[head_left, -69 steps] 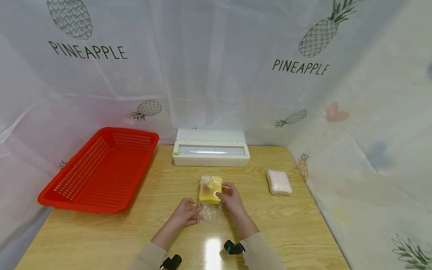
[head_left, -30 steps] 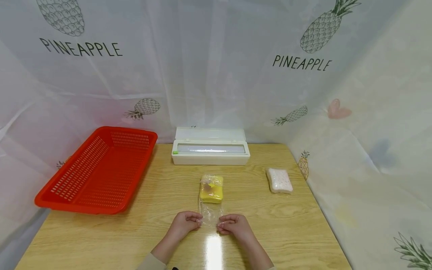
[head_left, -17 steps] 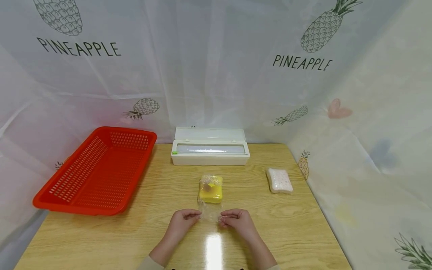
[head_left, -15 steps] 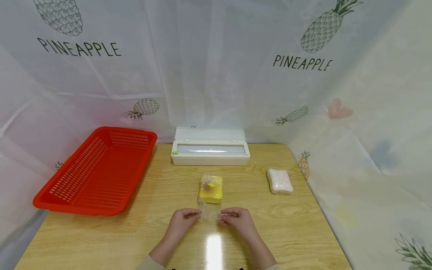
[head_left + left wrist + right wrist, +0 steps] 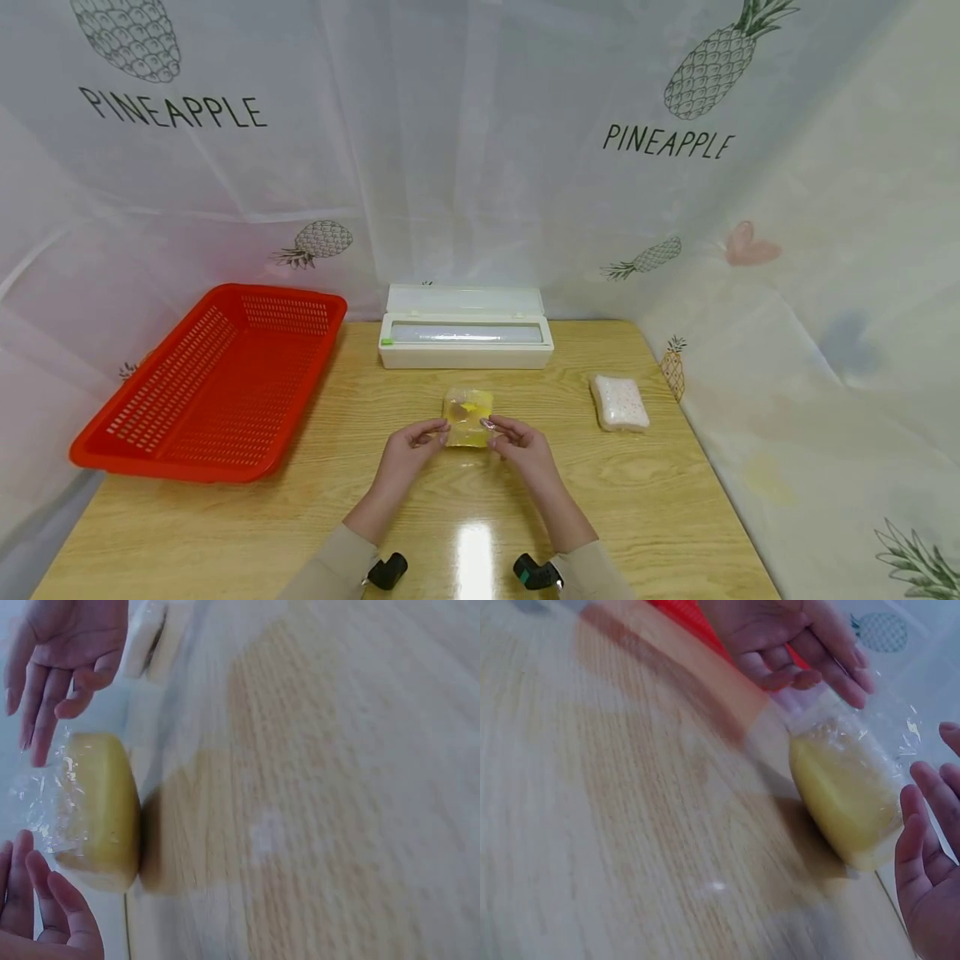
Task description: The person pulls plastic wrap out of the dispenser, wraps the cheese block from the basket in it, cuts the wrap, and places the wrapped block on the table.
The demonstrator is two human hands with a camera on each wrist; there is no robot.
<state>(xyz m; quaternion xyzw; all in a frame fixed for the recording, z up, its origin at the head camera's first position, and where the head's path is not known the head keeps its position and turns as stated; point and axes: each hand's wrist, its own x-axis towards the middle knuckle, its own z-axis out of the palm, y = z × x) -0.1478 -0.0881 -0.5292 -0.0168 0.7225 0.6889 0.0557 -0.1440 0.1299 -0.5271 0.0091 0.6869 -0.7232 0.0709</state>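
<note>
A yellow, bread-slice-shaped block [image 5: 480, 401] with a brown patch and a star lies near the table's middle. Clear cling film [image 5: 49, 814] covers its top and sticks up in loose, shiny creases in both wrist views. My left hand [image 5: 408, 447] pinches the film's edge at the block's near left corner. On the opposite side my right hand [image 5: 522, 447] pinches the other corner of the film, its fingertips right over the block. Both hands hold the flap above the block's near part. The yellow side [image 5: 832, 802] shows below the film in the right wrist view.
A white cling film dispenser [image 5: 465, 357] with its lid raised stands at the back. To the left is a red plastic basket [image 5: 247, 467]. A whitish speckled block [image 5: 621, 403], wrapped in film, lies to the right on the wooden table [image 5: 645, 533].
The right hand left the block's side and took the film's near edge. Both hands then moved away from the body, bringing the flap from the table up over the yellow block.
</note>
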